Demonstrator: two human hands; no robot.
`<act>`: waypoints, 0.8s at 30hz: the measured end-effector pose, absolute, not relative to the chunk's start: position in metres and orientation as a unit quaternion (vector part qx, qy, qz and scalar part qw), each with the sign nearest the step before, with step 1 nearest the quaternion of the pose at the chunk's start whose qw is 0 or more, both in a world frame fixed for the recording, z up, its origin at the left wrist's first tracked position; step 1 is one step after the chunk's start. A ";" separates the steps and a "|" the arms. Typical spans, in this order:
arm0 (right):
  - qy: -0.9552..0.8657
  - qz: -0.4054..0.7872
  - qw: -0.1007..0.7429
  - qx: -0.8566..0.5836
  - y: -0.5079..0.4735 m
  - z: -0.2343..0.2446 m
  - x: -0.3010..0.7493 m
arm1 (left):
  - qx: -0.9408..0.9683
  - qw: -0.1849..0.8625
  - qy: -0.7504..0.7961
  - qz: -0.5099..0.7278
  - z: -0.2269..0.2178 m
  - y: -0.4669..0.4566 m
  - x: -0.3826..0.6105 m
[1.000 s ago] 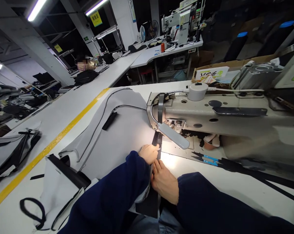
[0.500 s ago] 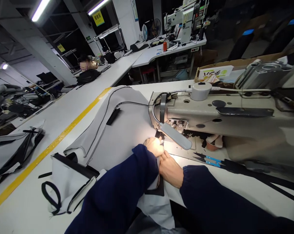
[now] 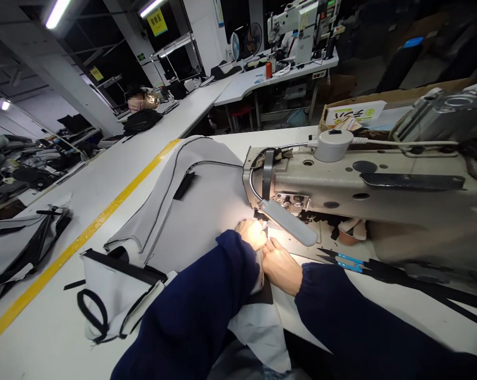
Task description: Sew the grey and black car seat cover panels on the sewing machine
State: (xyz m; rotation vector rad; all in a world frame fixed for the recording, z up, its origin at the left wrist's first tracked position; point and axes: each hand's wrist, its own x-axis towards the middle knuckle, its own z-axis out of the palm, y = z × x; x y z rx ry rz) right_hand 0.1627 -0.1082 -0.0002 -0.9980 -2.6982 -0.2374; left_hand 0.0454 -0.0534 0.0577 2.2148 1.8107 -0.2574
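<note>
Under the lit head of a sewing machine (image 3: 294, 182), my left hand (image 3: 251, 234) is closed on the edge of a large grey fabric piece (image 3: 210, 203), close to the presser foot. My right hand (image 3: 283, 268) sits just nearer to me, its fingers wrapped on the same edge, with the fingertips of both hands almost touching. Dark piping and a black tab (image 3: 184, 186) run along the fabric. Part of the work hangs over the table's front edge as a pale flap (image 3: 262, 332). The needle is hidden behind the lamp and my fingers.
A grey lamp (image 3: 289, 221) juts out over the machine bed. Blue-handled thread snips (image 3: 347, 261) and a small cup (image 3: 351, 232) lie right of my hands. A black-trimmed piece with a loop (image 3: 115, 295) is at left. Yellow tape (image 3: 115, 206) crosses the table; a person (image 3: 137, 100) sits farther off.
The black-trimmed piece with the loop has shifted a little to the right. Both hands keep their hold beside the presser foot, and the view has turned slightly.
</note>
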 end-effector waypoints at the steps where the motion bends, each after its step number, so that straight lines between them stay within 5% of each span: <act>1: -0.926 -0.081 0.138 -0.342 -0.106 -0.001 0.164 | 0.761 0.134 0.629 -0.089 0.058 -0.057 0.046; 11: -0.911 -0.086 0.181 -0.361 -0.088 -0.019 0.170 | 0.769 0.153 0.616 -0.071 0.059 -0.072 0.045; 20: -0.953 0.021 0.202 -0.223 -0.113 0.004 0.171 | 0.834 0.084 0.520 0.167 0.050 -0.185 0.000; 24: -0.957 0.024 0.164 -0.239 -0.121 0.000 0.161 | 0.865 0.091 0.469 0.154 0.043 -0.161 -0.025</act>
